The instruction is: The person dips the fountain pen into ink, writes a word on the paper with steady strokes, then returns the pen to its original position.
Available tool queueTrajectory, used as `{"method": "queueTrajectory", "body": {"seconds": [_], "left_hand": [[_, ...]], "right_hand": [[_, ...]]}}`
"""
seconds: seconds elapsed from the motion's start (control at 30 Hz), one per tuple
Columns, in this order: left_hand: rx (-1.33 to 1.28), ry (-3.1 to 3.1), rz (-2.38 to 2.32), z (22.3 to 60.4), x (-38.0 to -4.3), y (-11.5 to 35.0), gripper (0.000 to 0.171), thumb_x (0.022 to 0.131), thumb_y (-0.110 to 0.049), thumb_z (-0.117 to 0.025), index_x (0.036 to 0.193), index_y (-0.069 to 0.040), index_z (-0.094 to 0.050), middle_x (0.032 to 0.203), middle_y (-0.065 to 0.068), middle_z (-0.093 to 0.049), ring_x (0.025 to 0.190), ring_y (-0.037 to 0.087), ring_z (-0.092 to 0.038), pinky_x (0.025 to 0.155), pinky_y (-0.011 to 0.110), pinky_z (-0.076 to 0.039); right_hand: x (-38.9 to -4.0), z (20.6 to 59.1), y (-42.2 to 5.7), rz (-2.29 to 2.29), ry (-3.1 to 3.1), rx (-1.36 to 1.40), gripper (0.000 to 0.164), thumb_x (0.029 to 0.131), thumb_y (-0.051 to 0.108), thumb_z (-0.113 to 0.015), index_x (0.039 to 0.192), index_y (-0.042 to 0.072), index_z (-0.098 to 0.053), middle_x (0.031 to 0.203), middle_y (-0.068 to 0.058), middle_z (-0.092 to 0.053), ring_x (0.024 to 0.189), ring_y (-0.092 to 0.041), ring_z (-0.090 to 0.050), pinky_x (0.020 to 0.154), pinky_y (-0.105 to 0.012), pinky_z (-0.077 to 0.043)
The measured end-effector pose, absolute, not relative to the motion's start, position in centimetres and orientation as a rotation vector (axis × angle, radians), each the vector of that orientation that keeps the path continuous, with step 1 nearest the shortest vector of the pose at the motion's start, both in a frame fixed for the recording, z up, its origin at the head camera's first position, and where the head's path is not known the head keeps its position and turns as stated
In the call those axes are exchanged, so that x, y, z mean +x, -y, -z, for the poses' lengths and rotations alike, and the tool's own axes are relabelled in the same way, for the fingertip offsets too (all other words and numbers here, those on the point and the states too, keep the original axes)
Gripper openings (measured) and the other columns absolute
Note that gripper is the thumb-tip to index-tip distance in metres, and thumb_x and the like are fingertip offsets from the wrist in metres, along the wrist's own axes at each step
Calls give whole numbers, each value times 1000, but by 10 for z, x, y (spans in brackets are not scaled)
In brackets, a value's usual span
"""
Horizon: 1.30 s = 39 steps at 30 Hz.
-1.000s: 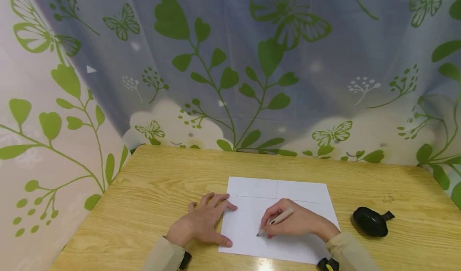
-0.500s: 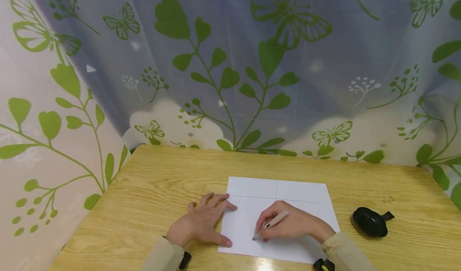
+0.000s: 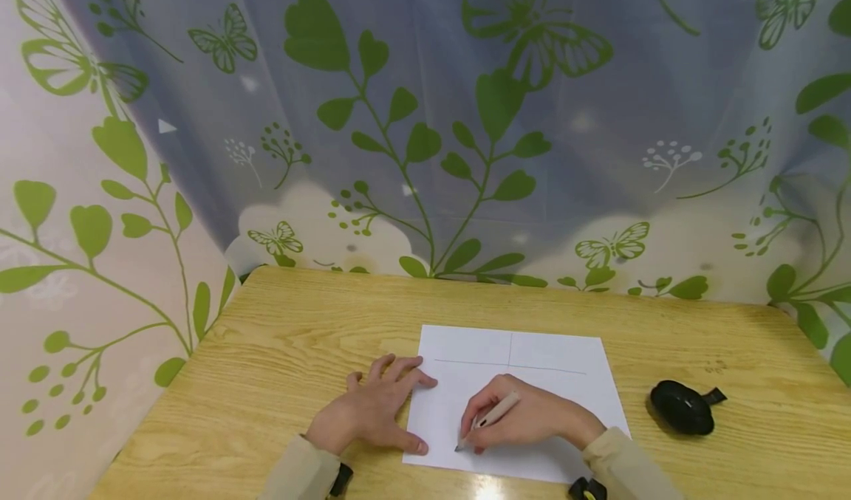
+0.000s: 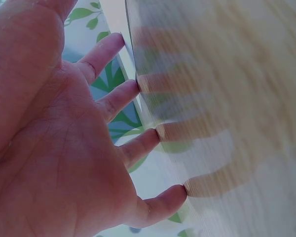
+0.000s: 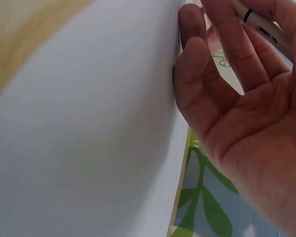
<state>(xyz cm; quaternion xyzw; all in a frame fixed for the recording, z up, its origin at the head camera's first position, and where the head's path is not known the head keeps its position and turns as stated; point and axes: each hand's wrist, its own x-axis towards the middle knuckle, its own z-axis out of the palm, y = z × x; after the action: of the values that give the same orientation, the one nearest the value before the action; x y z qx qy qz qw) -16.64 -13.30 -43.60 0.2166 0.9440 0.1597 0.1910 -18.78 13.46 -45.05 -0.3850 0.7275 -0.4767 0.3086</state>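
Observation:
A white sheet of paper [image 3: 552,348] lies on the wooden table, bearing a long horizontal line and a short vertical line that meets it from above. My right hand [image 3: 525,415] pinches a light beige pen [image 3: 500,409], its tip at the paper's lower left part. In the right wrist view the pen [image 5: 266,27] shows between the fingers, and the curled outer fingers rest against the paper [image 5: 89,123]. With fingers spread, my left hand [image 3: 375,408] rests across the paper's left edge; the left wrist view shows its fingertips [image 4: 175,195] touching the surface.
A small black pouch-like object [image 3: 682,408] with a short tab lies on the wooden table [image 3: 319,315], right of the paper. Behind and to the left hangs a curtain [image 3: 425,116] printed with green leaves and butterflies.
My right hand and the pen have moved left and toward the near edge of the paper. The left hand and the paper have stayed in place.

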Motion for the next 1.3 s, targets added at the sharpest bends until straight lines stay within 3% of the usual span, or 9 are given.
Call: {"method": "queueTrajectory", "body": {"seconds": [0.83,1.13,1.3], "left_hand": [[615,-2646,-450,434,-166,133,84,75,-64,-82,145,-34,-46,167,-1,-26,151,45,-23,104,81,-27],[635,-2651,-459,435,-165,134,85,75,-61,-83,145,-32,-46,167,1,-25,151,47,-21,104,83,-26],[637,-2641,-466,435,-165,134,85,76,-62,-83,146,-32,-45,168,1,-24,152,47,-21,103,85,-25]], "right_hand": [[-185,440,-134,1239,-1954,-996,12,96,14,-67,99,9,-78,86,-11,-80,70,3,-67,65,-16,-53],[-195,434,-175,1346,-2370,-646,17,97,23,-70,103,8,-75,89,-8,-78,75,-20,-71,61,-23,-51],[-200,439,-189,1382,-2495,-428,20,97,25,-70,105,7,-74,89,-7,-77,72,-16,-68,61,-25,-51]]}}
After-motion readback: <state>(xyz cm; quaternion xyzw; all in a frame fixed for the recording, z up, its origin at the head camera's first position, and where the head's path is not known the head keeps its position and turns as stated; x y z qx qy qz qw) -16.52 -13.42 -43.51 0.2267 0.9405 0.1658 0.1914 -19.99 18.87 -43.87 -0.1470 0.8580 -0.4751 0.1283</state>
